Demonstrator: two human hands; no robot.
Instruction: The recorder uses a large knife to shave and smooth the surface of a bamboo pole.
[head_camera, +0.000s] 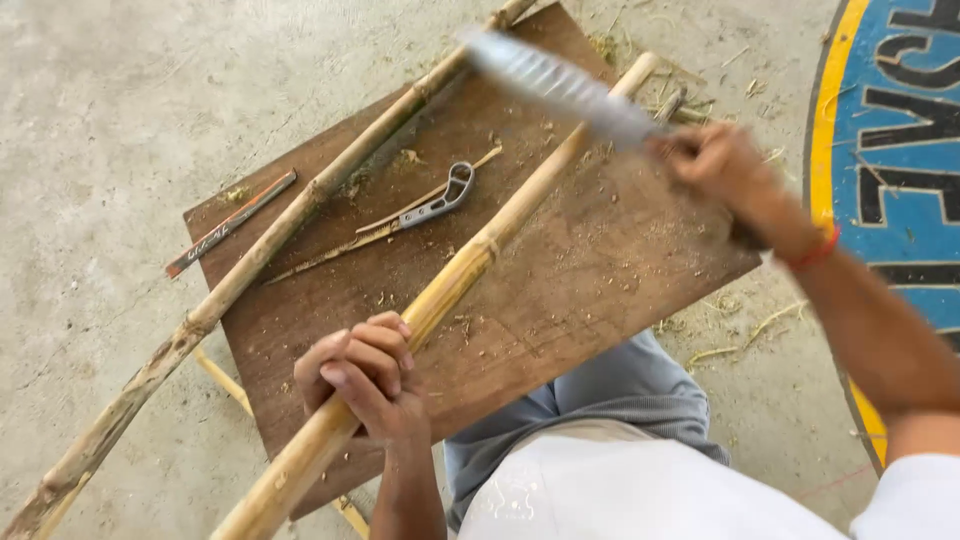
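Fingers of the left hand (362, 385) are wrapping fully around a pale bamboo pole (470, 260), gripping it near its lower end while it is lying slantwise across a brown wooden board (600, 270). The right hand (715, 160) is closing tight on the handle of a big blade (555, 85), which is showing blurred above the pole's far end. A second, rougher pole (250, 265) is resting along the board's left edge, with a small knife (425, 208) lying between the two poles. A red band (815, 250) is circling the right wrist.
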